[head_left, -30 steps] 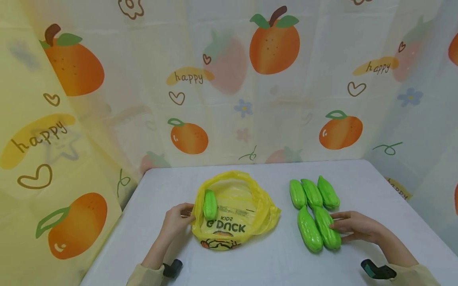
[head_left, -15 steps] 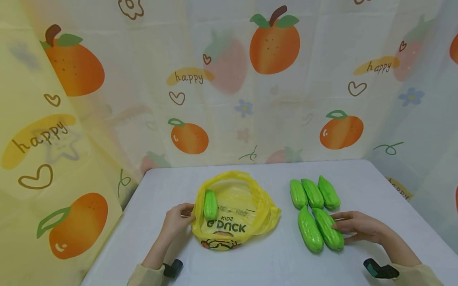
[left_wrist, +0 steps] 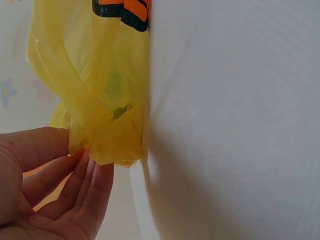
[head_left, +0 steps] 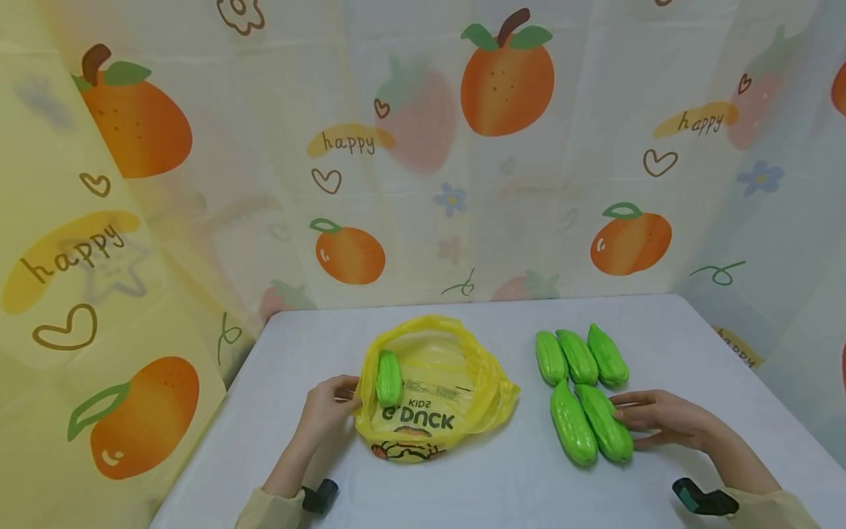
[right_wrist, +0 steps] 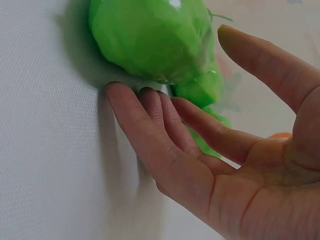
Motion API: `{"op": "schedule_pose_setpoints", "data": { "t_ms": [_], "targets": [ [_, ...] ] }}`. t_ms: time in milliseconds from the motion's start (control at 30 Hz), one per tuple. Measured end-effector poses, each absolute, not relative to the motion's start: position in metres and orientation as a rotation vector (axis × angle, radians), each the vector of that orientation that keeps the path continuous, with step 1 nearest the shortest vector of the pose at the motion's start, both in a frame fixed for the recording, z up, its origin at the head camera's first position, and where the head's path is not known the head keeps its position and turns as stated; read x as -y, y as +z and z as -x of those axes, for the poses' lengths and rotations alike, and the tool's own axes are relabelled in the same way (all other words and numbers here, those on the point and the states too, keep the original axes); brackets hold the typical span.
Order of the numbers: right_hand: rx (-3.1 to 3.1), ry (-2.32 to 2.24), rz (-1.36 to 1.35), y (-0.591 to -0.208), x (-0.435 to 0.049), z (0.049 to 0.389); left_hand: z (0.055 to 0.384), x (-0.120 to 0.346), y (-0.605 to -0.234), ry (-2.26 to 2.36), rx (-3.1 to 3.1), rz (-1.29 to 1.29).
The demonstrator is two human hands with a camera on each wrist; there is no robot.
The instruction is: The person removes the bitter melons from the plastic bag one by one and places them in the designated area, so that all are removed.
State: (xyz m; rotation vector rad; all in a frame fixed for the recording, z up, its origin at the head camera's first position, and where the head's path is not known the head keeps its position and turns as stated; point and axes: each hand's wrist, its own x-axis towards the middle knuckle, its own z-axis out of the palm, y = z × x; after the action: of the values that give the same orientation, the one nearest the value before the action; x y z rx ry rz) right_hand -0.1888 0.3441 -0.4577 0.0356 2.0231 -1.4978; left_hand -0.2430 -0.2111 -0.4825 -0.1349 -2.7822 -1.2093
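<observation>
A yellow plastic bag (head_left: 485,389) lies with its mouth spread on the table, a duck print on its side. Inside, near the left rim, is one glossy green gourd-like vegetable (head_left: 389,378). My left hand (head_left: 328,402) pinches the bag's left edge between thumb and fingers, as the left wrist view shows up close. Several similar green vegetables lie in two rows on the right. Beside the near right vegetable (head_left: 604,424) is my right hand (head_left: 664,422), fingers extended and thumb apart. In the right wrist view, the fingertips (right_wrist: 116,90) reach the vegetable's underside without curling around it.
The table (head_left: 476,485) has a white cover. In the back row stand the remaining green vegetables (head_left: 577,358), close together. A fruit-printed curtain (head_left: 423,213) borders the table behind and on the sides. Each wrist wears a small black camera (head_left: 703,498).
The near right vegetable has turned slightly, its near end shifting right and its far end left. My right hand has moved a little to the right. The left hand and bag stay nearly still.
</observation>
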Motion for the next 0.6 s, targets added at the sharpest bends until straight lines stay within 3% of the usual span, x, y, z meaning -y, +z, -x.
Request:
{"op": "schedule_pose_setpoints", "data": {
  "t_ms": [600],
  "targets": [
    [-2.319,-1.444,0.072,-0.424,-0.339,0.197,0.243,0.211,-0.481,-1.196,2.751,0.162]
  ]
}}
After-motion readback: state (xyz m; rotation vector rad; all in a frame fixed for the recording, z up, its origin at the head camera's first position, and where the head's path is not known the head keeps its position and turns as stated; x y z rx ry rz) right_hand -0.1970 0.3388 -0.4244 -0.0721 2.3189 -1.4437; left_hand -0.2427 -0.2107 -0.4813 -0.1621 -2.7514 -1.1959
